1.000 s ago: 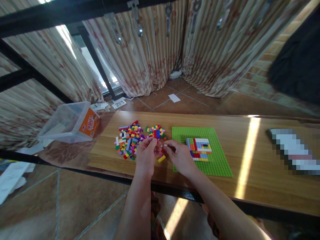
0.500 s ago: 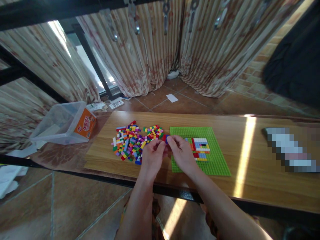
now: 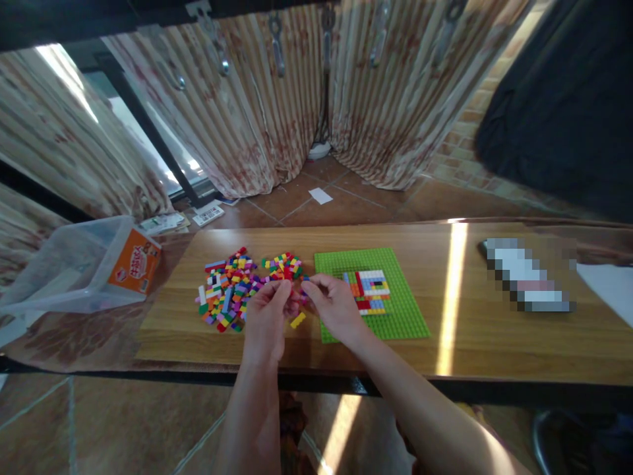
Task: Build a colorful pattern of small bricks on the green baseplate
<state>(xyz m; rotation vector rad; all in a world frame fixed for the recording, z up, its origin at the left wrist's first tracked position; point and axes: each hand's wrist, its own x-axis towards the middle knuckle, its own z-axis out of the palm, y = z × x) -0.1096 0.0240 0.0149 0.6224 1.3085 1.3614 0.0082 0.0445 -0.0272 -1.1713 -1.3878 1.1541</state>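
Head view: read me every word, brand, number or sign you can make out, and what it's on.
No text reads clearly.
Orange label on the clear bin: large white characters, apparently Chinese, too blurred to quote.
White printed item on the floor: dark print, too small.
Pixelated object: unreadable.
Toy bricks, green baseplate: no lettering visible.

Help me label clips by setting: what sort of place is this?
Probably a room in a home, though that isn't certain: it has long striped curtains, a tiled floor, and toy building bricks on a wooden table.
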